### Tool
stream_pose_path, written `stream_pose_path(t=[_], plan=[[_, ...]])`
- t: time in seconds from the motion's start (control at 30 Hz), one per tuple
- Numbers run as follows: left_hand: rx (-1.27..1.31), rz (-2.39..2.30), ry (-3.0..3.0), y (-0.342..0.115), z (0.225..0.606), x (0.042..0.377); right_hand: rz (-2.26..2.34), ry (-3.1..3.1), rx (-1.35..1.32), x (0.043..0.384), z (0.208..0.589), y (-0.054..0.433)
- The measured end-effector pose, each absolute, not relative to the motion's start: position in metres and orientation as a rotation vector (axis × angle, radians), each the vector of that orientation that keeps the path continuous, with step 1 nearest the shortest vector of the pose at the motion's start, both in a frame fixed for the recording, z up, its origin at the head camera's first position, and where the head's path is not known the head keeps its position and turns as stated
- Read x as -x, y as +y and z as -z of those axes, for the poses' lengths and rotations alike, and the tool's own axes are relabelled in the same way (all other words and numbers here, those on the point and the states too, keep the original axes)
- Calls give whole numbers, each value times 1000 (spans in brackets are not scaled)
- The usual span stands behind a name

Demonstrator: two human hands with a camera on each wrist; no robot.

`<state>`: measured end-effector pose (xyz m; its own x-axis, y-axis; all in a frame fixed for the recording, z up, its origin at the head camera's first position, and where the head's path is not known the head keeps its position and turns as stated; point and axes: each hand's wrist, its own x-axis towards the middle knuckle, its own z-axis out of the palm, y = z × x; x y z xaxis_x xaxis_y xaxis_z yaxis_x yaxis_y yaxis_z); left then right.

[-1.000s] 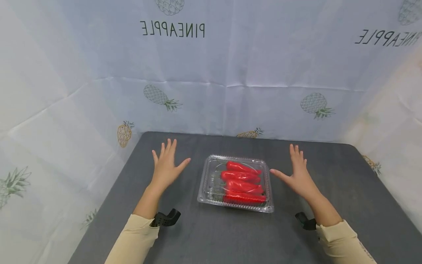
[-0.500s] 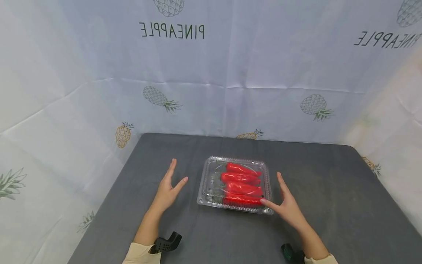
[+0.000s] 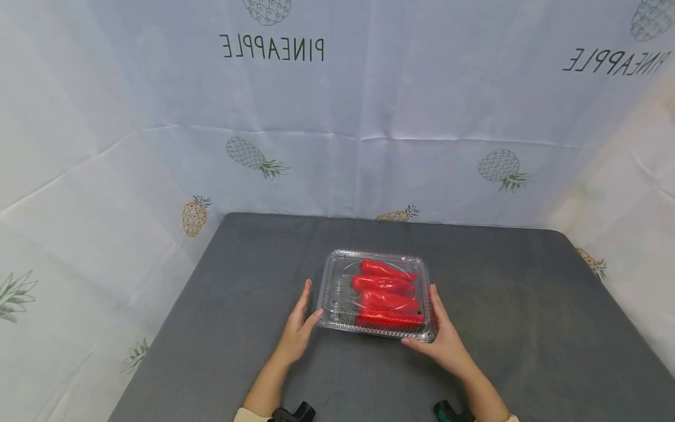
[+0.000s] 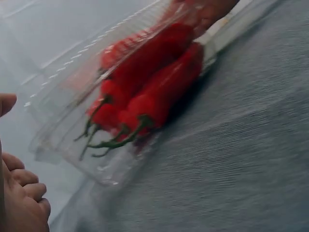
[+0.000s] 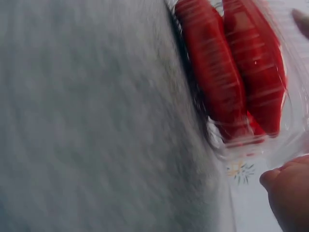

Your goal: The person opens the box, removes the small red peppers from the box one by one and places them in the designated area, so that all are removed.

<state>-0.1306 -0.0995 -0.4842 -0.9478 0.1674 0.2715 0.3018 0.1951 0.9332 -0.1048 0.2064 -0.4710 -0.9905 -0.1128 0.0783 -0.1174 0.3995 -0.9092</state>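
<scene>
A clear plastic clamshell container (image 3: 337, 266) lies on the dark grey tabletop in the head view. Inside it several red peppers (image 3: 384, 285) are lined up, their green stems (image 4: 120, 140) visible in the left wrist view. My left hand (image 3: 296, 335) is beside the container's left edge, thumb near the front left corner; a gap to the plastic shows in the left wrist view. Along the right edge extend the fingers of my right hand (image 3: 444, 346), with the thumb at the front right corner. Part of the right hand (image 5: 294, 188) appears close to the container's end in the right wrist view.
The dark grey table (image 3: 501, 275) has rounded far corners. Behind it and at both sides hangs a white curtain (image 3: 422, 99) printed with pineapples. A black wrist camera (image 3: 295, 412) is worn on the left wrist, and another (image 3: 450, 412) on the right.
Both hands have come back toward the near side and inward, from wide apart to the container's left and right edges. The container has stayed in place.
</scene>
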Motion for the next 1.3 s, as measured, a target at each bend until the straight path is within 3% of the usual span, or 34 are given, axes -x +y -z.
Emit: stream_pose_path(t=[0.77, 1.07, 1.3], plan=[[561, 1882, -2372, -85, 498, 122, -1961, -2149, -439, 99, 493, 197], [646, 1764, -2380, -89, 499, 120, -1952, -2049, -566, 95, 496, 193], [720, 1689, -2331, -87, 483, 115, -1783, -2136, -499, 90, 499, 192]])
